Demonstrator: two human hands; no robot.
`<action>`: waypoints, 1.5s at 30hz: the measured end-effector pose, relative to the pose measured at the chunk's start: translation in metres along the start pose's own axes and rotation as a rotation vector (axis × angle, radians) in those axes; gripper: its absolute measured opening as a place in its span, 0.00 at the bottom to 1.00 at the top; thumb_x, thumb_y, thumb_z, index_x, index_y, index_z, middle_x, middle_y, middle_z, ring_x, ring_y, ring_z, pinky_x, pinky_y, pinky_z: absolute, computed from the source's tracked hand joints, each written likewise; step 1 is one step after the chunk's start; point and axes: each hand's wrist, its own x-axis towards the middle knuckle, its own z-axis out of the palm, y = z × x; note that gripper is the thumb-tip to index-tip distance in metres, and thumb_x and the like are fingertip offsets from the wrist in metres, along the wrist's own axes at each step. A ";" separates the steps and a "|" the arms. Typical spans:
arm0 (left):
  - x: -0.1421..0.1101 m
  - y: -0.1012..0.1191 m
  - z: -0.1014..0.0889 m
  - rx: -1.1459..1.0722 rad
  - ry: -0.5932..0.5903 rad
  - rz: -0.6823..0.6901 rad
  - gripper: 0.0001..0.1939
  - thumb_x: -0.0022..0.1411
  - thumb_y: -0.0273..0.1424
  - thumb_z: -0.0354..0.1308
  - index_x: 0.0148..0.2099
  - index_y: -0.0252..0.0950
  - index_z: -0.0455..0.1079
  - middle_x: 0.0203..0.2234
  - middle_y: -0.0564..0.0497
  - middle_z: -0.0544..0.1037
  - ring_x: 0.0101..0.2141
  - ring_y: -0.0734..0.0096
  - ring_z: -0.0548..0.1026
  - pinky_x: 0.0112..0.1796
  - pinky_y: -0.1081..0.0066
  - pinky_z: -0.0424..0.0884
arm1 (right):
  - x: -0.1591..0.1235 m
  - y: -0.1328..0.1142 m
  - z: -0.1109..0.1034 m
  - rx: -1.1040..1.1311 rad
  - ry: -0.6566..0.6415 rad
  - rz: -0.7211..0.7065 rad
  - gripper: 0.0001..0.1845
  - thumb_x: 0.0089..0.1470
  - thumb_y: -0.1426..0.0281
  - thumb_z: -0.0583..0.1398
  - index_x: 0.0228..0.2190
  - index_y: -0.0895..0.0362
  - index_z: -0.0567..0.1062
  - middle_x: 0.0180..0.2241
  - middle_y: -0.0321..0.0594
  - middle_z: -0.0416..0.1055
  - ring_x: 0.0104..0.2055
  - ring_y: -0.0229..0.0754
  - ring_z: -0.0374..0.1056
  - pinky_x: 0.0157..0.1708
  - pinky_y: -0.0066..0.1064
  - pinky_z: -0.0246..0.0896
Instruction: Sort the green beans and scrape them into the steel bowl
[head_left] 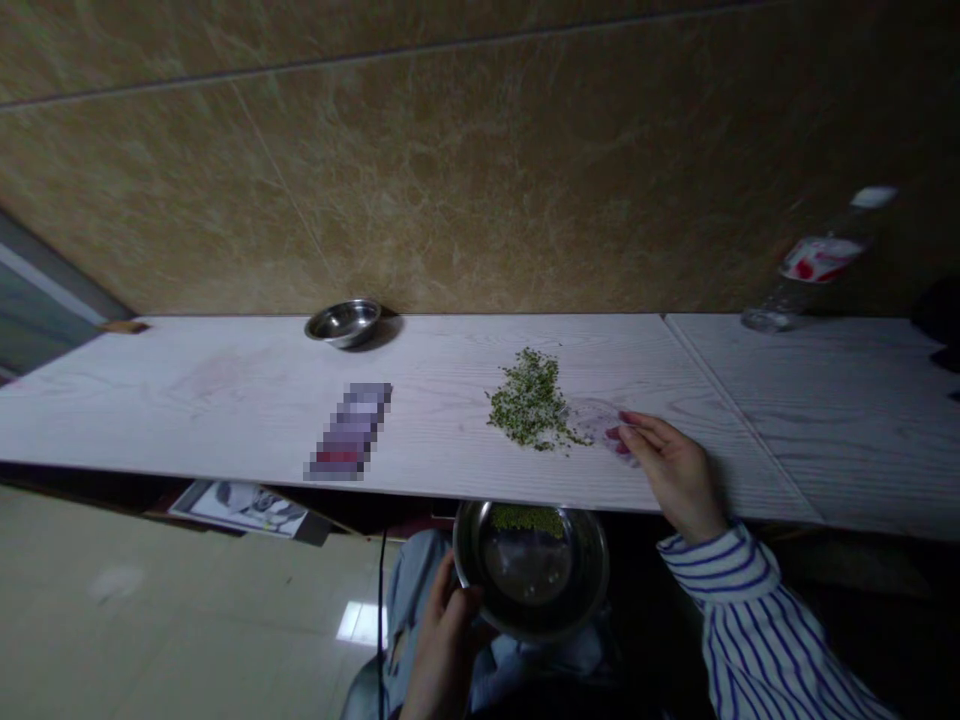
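A pile of small green grains (527, 400), perhaps mung beans, is spread on the pale wooden counter. My right hand (675, 470) pinches a thin, clear plastic piece (596, 425) at the pile's right edge; its exact kind is hard to make out. Below the counter's front edge, my left hand (450, 625) grips the left rim of a steel bowl (596, 590), thumb over the rim. The bowl is tilted above my lap. More green grains (527, 519) lie inside it, along the side nearest the counter.
A small steel bowl (343, 325) stands against the tiled wall at the back left. In front of it lies a blurred-out flat rectangle (349, 432). A clear plastic bottle (821, 260) stands at the back right. Under the counter is an open compartment with a printed box (251, 507).
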 end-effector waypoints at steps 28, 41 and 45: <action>0.037 -0.047 0.001 -0.215 -0.116 -0.115 0.39 0.37 0.33 0.72 0.56 0.41 0.72 0.43 0.41 0.82 0.52 0.37 0.76 0.49 0.50 0.72 | 0.024 -0.007 -0.040 -0.057 -0.009 0.023 0.21 0.41 0.62 0.68 0.39 0.57 0.77 0.32 0.45 0.81 0.33 0.45 0.76 0.38 0.38 0.71; 0.040 -0.058 -0.001 -0.161 -0.087 -0.133 0.38 0.35 0.34 0.70 0.55 0.45 0.73 0.49 0.44 0.80 0.53 0.37 0.73 0.48 0.49 0.72 | 0.017 0.000 -0.037 -0.588 0.101 -0.078 0.28 0.48 0.64 0.60 0.50 0.63 0.75 0.29 0.45 0.79 0.28 0.45 0.74 0.31 0.36 0.69; 0.034 -0.054 0.001 -0.165 -0.120 -0.107 0.40 0.38 0.35 0.70 0.58 0.44 0.71 0.50 0.43 0.80 0.53 0.38 0.74 0.49 0.50 0.72 | 0.010 -0.005 -0.020 -0.710 0.036 -0.119 0.25 0.50 0.64 0.60 0.49 0.61 0.76 0.25 0.41 0.78 0.26 0.44 0.72 0.28 0.34 0.64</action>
